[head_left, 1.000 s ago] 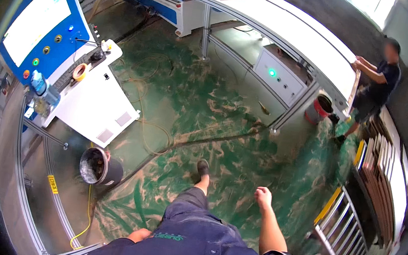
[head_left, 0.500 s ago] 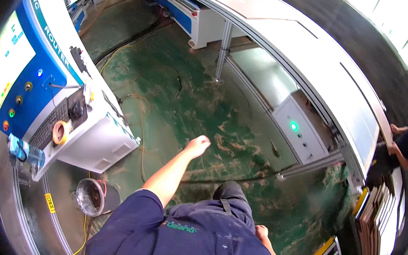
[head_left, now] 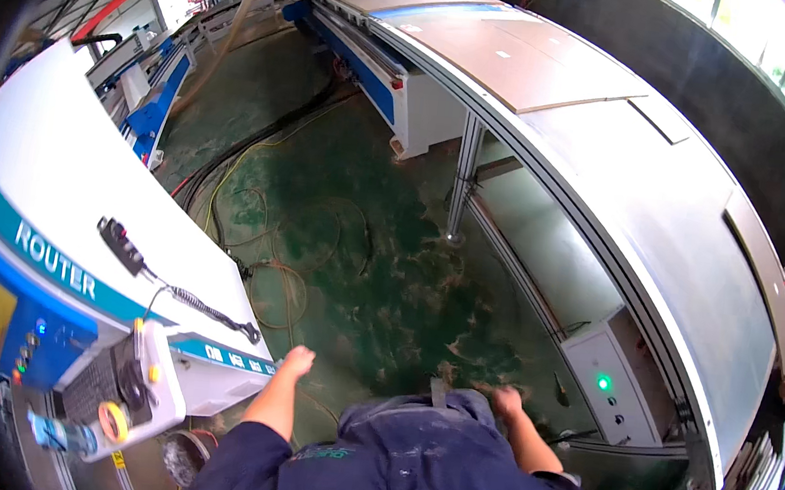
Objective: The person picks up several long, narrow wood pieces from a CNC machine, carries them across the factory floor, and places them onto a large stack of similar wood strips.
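While boards [head_left: 546,60] lie on the table [head_left: 692,219] above green floor [head_left: 386,307], left fingers [head_left: 304,358] curl, right fingers [head_left: 506,397] unclear

I see the left hand [head_left: 299,361] near the white console [head_left: 120,193], and the right hand [head_left: 507,401] beside the dark clothes [head_left: 413,458], both above the green floor [head_left: 394,317].

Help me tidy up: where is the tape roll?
Lower left in the head view, the tape roll is on the console's white ledge, just right of the bottle.
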A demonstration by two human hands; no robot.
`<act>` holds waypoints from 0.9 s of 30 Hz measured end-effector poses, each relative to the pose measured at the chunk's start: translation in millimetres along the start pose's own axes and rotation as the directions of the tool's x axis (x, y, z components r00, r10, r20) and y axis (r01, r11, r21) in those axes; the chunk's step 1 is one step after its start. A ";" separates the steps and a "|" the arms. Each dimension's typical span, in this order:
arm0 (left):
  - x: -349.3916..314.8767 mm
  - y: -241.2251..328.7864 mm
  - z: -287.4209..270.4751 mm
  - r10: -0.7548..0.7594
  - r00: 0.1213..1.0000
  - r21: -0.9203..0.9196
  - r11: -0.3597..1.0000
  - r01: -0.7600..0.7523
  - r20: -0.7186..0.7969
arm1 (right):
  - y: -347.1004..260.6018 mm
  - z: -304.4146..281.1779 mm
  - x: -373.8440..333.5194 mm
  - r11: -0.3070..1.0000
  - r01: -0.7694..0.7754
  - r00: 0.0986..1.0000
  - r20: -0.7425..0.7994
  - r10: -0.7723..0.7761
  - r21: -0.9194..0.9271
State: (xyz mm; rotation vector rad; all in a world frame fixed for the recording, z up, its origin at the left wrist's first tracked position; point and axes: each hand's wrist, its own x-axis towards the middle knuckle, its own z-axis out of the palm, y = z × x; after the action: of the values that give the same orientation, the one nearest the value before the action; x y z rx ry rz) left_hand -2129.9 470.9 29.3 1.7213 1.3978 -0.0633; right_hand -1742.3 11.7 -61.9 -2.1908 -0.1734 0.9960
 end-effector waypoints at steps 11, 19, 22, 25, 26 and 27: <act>6.9 -73.5 48.8 -0.534 0.743 0.106 0.834 0.542 0.402 | -429.7 -33.8 71.7 0.862 0.198 0.931 0.186 -0.315 0.466; 347.6 274.6 -14.5 -0.117 0.957 -0.015 0.992 0.125 0.267 | -603.8 -106.1 161.7 0.740 0.563 0.822 -0.159 -0.547 0.368; 462.5 412.3 -70.1 0.271 0.962 -0.323 0.909 -0.263 -0.021 | -666.5 -155.9 185.6 0.727 0.650 0.739 -0.405 -0.538 0.222; 504.5 604.1 -107.4 0.360 0.933 -0.500 0.802 -0.327 -0.033 | -668.3 -207.9 227.7 0.805 0.579 0.669 -0.640 -0.378 0.131; 519.3 642.3 -116.9 0.441 0.895 -0.499 0.762 -0.412 -0.065 | -664.6 -219.3 244.6 0.799 0.585 0.643 -0.681 -0.352 0.139; 526.4 683.3 -122.6 0.503 0.862 -0.493 0.737 -0.463 -0.058 | -661.3 -231.8 260.9 0.813 0.571 0.612 -0.719 -0.328 0.115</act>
State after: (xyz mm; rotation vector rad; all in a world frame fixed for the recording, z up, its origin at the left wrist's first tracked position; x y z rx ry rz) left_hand -1445.3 973.8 223.1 1.5618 0.7673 0.4765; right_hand -1292.2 472.4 317.9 -1.8916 -0.1924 -0.1028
